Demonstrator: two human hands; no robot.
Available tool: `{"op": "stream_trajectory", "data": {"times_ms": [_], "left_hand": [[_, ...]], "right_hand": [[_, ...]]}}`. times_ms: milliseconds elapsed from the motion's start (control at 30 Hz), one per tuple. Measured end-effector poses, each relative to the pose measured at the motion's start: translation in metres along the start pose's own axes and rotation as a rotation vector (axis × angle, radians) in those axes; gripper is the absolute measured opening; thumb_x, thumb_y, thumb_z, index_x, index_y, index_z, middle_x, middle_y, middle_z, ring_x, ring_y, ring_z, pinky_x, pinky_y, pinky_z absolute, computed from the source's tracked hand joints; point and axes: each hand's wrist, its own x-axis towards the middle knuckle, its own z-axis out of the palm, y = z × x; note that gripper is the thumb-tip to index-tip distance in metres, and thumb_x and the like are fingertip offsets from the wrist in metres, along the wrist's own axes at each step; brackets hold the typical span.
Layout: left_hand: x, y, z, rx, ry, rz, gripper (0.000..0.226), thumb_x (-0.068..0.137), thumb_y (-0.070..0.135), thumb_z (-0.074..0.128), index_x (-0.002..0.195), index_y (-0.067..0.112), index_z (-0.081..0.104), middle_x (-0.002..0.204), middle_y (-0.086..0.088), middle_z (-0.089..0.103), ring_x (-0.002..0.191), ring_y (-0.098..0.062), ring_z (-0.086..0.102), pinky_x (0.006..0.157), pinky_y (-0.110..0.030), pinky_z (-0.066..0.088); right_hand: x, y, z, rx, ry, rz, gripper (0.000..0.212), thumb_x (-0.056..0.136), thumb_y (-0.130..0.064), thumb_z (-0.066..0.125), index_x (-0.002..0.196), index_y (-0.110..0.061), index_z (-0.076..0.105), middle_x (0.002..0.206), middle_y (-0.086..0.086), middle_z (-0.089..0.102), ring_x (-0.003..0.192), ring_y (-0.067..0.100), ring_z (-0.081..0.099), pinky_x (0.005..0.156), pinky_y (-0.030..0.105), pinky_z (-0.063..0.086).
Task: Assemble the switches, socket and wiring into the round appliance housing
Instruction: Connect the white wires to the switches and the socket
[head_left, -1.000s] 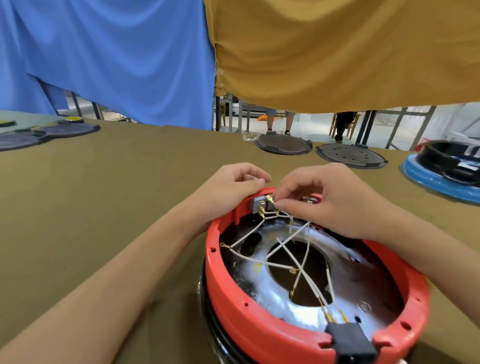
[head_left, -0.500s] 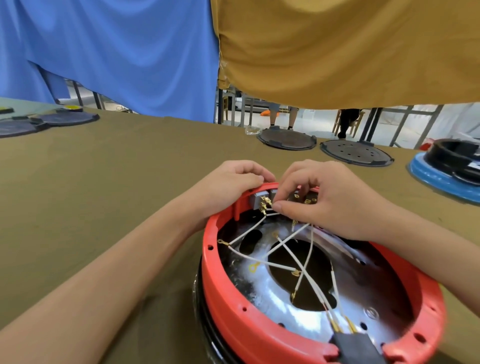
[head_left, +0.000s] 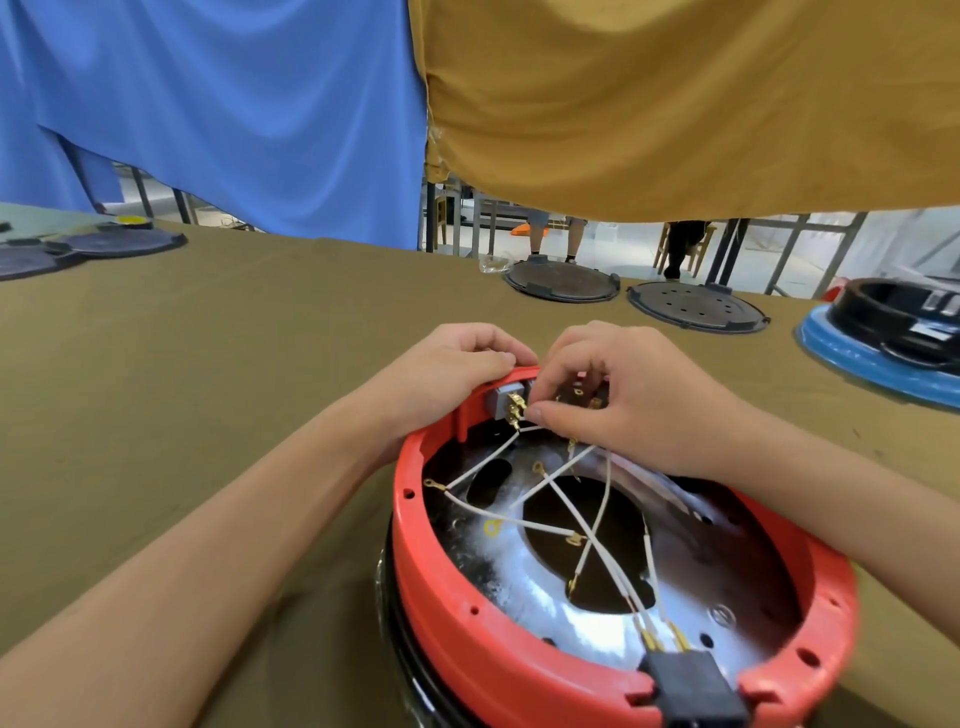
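Observation:
A round red housing (head_left: 470, 613) lies open side up on the olive table, with a shiny metal plate inside. Thin white wires (head_left: 566, 499) with brass terminals cross its middle. A black socket (head_left: 691, 686) sits in the near rim. A grey switch (head_left: 501, 402) with brass tabs is set in the far rim. My left hand (head_left: 457, 369) grips the far rim from outside, behind the switch. My right hand (head_left: 623, 400) pinches a wire terminal at the switch's brass tabs. What lies under my right palm is hidden.
Two dark round lids (head_left: 563, 280) (head_left: 696, 306) lie at the table's far edge. A blue-and-black housing (head_left: 883, 338) stands far right. More dark discs (head_left: 119, 241) rest far left. Blue and mustard cloths hang behind the table.
My view has shifted slightly, so the housing sits a little further right and lower. Both hands stay at the far rim; my right fingers have closed in tighter on the switch tabs.

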Motion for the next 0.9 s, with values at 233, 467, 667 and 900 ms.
{"op": "stream_trajectory", "data": {"times_ms": [233, 467, 667, 900], "left_hand": [[0.001, -0.001, 0.000, 0.024, -0.001, 0.001, 0.023, 0.100, 0.010, 0.053, 0.090, 0.021, 0.071, 0.073, 0.010, 0.072, 0.068, -0.001, 0.065, 0.063, -0.015, 0.049], [-0.001, 0.002, 0.002, 0.054, 0.008, 0.003, 0.021, 0.100, 0.008, 0.051, 0.092, 0.018, 0.068, 0.086, 0.000, 0.069, 0.073, -0.004, 0.062, 0.070, -0.015, 0.050], [-0.001, 0.002, 0.001, 0.061, 0.005, 0.011, 0.019, 0.100, 0.008, 0.052, 0.092, 0.016, 0.067, 0.087, -0.003, 0.067, 0.073, -0.005, 0.061, 0.072, -0.017, 0.050], [-0.002, 0.001, -0.001, 0.043, 0.020, 0.004, 0.017, 0.095, 0.009, 0.057, 0.092, 0.018, 0.072, 0.080, 0.001, 0.072, 0.071, -0.007, 0.066, 0.070, -0.020, 0.054]], "right_hand": [[0.001, -0.002, 0.004, -0.158, 0.007, -0.053, 0.010, 0.088, -0.029, 0.072, 0.085, -0.021, 0.077, 0.089, -0.009, 0.061, 0.080, 0.005, 0.054, 0.072, 0.019, 0.042], [0.006, -0.013, 0.006, -0.258, 0.013, -0.065, 0.018, 0.091, -0.030, 0.068, 0.078, -0.018, 0.072, 0.080, -0.006, 0.054, 0.070, 0.009, 0.050, 0.063, 0.029, 0.038], [0.010, -0.013, 0.010, -0.270, 0.020, -0.070, 0.021, 0.091, -0.031, 0.069, 0.079, -0.014, 0.073, 0.077, -0.007, 0.050, 0.062, 0.002, 0.043, 0.057, 0.020, 0.029], [-0.002, -0.005, -0.008, -0.037, 0.152, 0.039, 0.004, 0.086, -0.022, 0.072, 0.087, -0.026, 0.074, 0.086, -0.013, 0.064, 0.078, 0.000, 0.059, 0.068, 0.013, 0.045]]}}
